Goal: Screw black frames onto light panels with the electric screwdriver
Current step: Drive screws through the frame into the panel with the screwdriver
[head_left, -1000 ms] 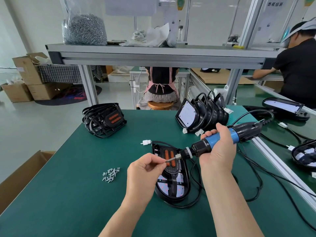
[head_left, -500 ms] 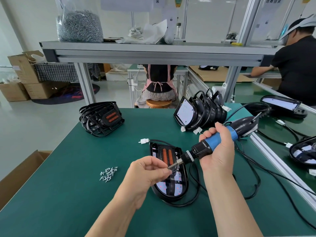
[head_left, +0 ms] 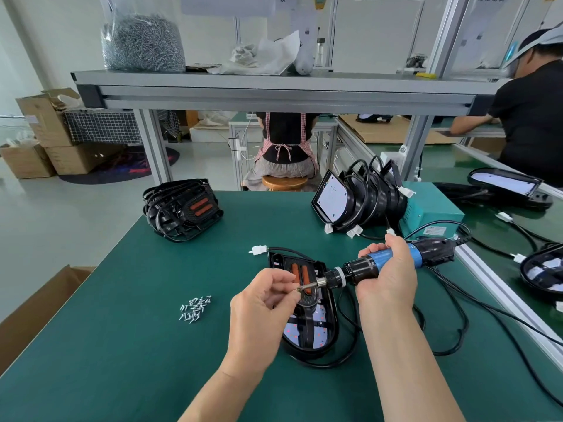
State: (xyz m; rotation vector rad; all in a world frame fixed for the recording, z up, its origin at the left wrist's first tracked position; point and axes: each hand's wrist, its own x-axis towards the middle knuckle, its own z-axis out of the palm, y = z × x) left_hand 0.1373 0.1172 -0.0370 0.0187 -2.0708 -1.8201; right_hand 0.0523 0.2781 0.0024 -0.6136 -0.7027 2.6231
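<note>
Green bench mat (head_left: 122, 345): the right hand (head_left: 387, 278) gripped the electric screwdriver (head_left: 362, 271) over the light panel (head_left: 307, 333); the left hand (head_left: 259, 309) pinched a screw (head_left: 301, 289) at its bit.

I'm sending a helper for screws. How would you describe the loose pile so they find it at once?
Start at the green table. Left of the light panel lying flat on it lies a small heap of loose screws. Unlike the big bag of screws on the shelf, these are few and unbagged.
</note>
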